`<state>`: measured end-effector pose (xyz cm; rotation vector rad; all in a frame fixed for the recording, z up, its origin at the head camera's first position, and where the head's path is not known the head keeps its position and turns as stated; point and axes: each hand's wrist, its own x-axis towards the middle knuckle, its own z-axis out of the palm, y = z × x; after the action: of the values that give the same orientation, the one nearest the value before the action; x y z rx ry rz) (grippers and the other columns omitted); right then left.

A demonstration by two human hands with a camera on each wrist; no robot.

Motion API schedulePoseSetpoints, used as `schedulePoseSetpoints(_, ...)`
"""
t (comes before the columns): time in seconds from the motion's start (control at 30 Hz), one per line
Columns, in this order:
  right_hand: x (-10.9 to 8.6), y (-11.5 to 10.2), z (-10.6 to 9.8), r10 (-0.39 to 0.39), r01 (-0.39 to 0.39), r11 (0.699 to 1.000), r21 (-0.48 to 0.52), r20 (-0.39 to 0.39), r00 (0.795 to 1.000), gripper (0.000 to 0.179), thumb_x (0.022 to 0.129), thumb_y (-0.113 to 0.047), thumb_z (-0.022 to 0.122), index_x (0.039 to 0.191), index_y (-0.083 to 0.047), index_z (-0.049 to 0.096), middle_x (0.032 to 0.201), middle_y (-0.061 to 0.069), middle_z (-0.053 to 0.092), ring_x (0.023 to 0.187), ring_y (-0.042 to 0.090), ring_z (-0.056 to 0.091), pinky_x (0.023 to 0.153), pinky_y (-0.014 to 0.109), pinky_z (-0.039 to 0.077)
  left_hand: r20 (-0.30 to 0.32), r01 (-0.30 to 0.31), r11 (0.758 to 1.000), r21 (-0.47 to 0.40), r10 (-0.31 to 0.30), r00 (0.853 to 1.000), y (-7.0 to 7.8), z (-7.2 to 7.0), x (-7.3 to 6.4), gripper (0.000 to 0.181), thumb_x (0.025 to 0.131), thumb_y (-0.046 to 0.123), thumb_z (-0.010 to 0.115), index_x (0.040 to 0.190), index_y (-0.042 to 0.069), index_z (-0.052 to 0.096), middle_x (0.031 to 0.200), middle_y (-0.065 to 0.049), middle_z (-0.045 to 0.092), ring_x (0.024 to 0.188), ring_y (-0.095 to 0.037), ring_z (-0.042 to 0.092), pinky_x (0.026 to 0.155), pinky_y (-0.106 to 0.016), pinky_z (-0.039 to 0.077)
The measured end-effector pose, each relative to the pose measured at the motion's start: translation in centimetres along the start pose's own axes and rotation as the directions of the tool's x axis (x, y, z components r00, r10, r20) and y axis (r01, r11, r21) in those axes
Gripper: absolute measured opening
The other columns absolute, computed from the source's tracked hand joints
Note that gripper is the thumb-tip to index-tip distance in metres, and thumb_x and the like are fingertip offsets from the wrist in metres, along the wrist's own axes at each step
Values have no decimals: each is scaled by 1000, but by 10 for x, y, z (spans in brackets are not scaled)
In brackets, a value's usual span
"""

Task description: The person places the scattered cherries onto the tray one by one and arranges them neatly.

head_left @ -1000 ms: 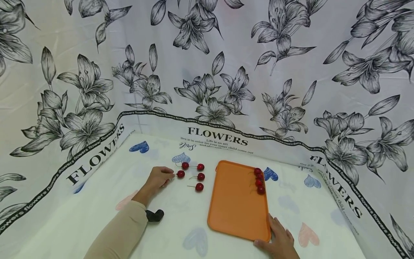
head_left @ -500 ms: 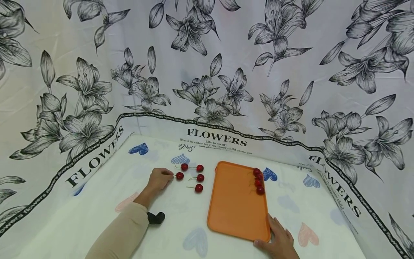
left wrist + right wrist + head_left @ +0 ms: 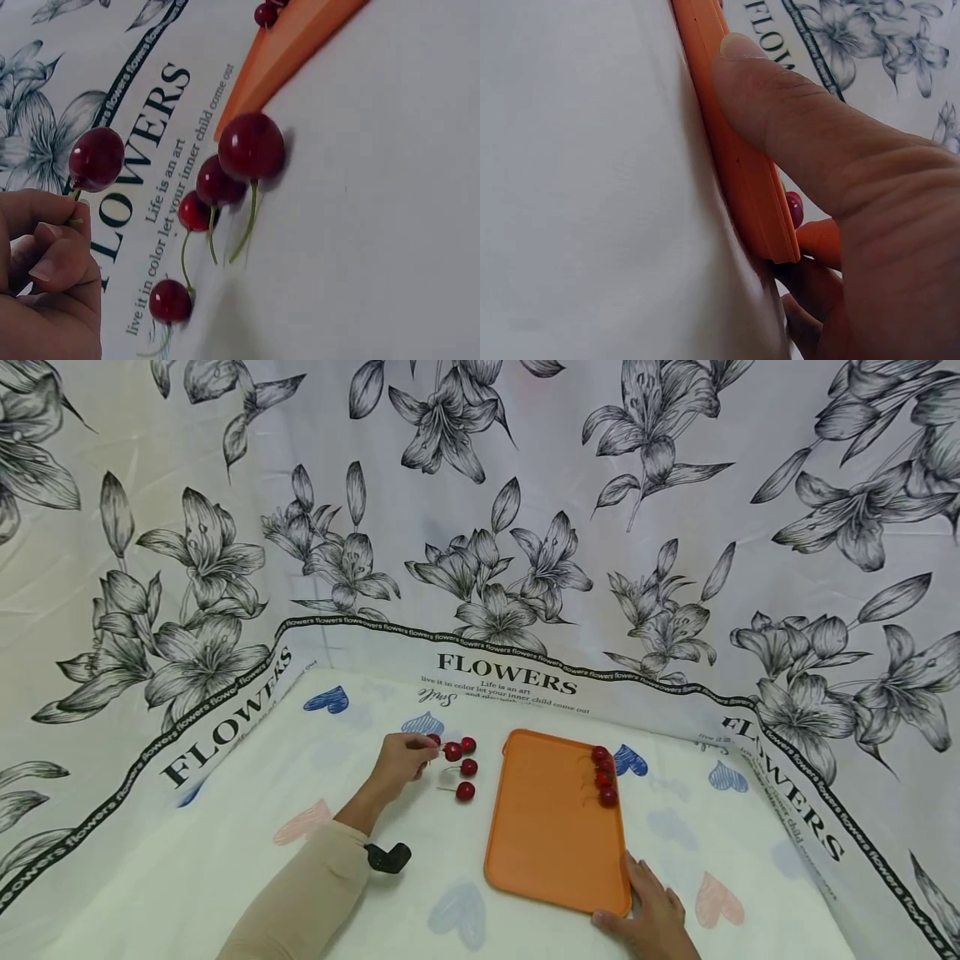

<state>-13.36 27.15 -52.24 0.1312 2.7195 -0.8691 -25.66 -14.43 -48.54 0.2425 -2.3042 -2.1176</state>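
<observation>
Nearest you, your right hand point(image 3: 651, 910) holds the near right corner of the orange tray point(image 3: 555, 827), thumb on the near edge, fingers along the right side. Tray lies flat on the cloth-covered counter point(image 3: 408, 914), stretching forward and left from that hand. Pink heart print point(image 3: 718, 900) just right of the same hand.

Your left forearm, in a beige sleeve point(image 3: 315, 877), has a black device point(image 3: 389, 857) at the wrist. Beyond it your left hand point(image 3: 401, 760) pinches one red cherry point(image 3: 97, 159) by its stem, fruit up, stem down between thumb and finger.

Right of your left hand, between it and the tray, three loose cherries point(image 3: 468, 767) sit in a row running away from you, stems pointing toward that hand. Just past your left fingertips, a fourth cherry point(image 3: 434, 740) is partly hidden.

Well ahead of your right hand, four tray cherries point(image 3: 603, 781) line the tray's far right edge, bunched close. Dark blue heart print point(image 3: 630, 760) just beside them. Behind everything, floral backdrop point(image 3: 497, 614) with "FLOWERS" lettering point(image 3: 506, 674).
</observation>
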Motion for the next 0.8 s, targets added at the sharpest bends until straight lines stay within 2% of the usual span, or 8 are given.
schedulePoseSetpoints(0.17,0,1,0,-2,2,1000,0,1,1000,131,57,-72,76,149,3,22,149,24,29,138,47,14,101,66,1,58,-50,998,-49,53,997,11,31,-7,9,87,3,70,94,-2,70,77,-11,59,57,-15,46,47,-24,38)
schedulePoseSetpoints(0.3,-1,1,-2,4,-4,1000,2,-1,1000,132,55,-72,76,149,3,23,150,24,29,138,46,13,102,65,-1,123,-63,995,-78,72,990,18,61,-14,12,86,3,70,96,-5,68,78,-13,60,56,-17,47,45,-23,36)
schedulePoseSetpoints(0.43,-2,1,-3,-26,26,1000,9,-2,1000,128,58,-70,76,150,2,23,151,24,28,138,46,12,102,65,-3,184,-51,993,-105,70,980,20,93,-21,12,87,5,71,95,-4,68,78,-15,61,52,-15,46,42,-22,35)
schedulePoseSetpoints(0.67,0,1,-2,-16,16,1000,15,-3,1000,131,55,-72,76,150,2,24,150,24,28,138,47,13,103,65,-4,262,-13,991,-130,47,964,18,155,-37,4,84,0,72,88,-1,70,70,-5,60,51,-12,47,44,-21,37)
schedulePoseSetpoints(0.8,0,3,0,-17,17,1000,14,-5,1000,132,54,-73,76,150,1,25,150,24,29,138,47,13,102,66,-4,282,19,992,-125,17,959,12,181,-41,4,83,-1,73,86,-2,71,70,-5,61,51,-12,47,44,-21,38)
